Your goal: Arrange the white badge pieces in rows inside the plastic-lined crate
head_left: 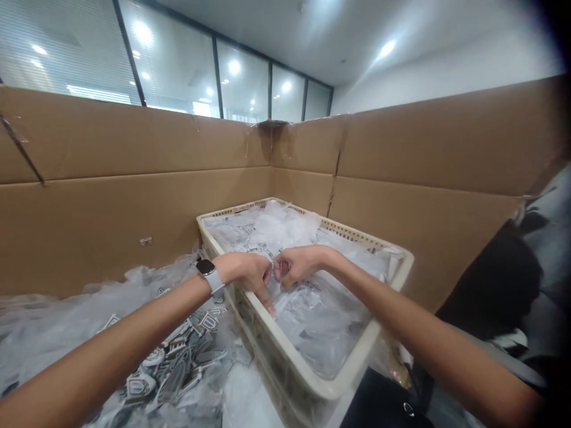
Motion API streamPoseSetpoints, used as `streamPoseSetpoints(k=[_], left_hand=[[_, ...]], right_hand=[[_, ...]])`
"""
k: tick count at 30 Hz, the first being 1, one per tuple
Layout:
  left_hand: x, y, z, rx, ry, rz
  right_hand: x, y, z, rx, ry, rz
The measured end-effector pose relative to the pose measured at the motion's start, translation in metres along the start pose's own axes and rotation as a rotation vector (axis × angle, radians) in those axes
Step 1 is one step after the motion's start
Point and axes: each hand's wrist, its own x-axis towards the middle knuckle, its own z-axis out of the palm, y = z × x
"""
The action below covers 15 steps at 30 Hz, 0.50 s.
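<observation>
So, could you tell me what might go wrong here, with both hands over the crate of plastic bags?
1. The left hand and right hand pinch one clear bag from both sides, so it may tear.
2. The crate seems to sit near the edge, so it might tip.
3. The loose badges beside it could slide about on slippery film.
</observation>
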Motion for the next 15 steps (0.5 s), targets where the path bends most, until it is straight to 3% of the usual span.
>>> streamPoseSetpoints(k=[2,4,7,9,11,15], left_hand=[[0.001,0.003,0.000,0.028,-0.022,-0.029],[0.000,0.005,0.001,0.047,-0.025,-0.045],[-0.002,0.005,0.001,0.052,-0.020,-0.050],[-0.003,0.004,0.001,0.046,-0.019,-0.046],[-0.004,0.004,0.000,0.035,-0.014,-0.041],[-0.006,0.004,-0.006,-0.017,-0.001,-0.034]], right_hand=[[-0.002,0.001,-0.004,-0.033,-0.006,-0.026],[-0.007,0.004,-0.012,-0.066,0.108,-0.093],[-0.012,0.013,-0.032,-0.138,0.555,-0.148],[-0.009,0.019,-0.045,-0.275,0.765,-0.088],[0.003,0.025,-0.055,-0.440,0.782,-0.020],[0.038,0.032,-0.059,-0.582,0.669,0.002]])
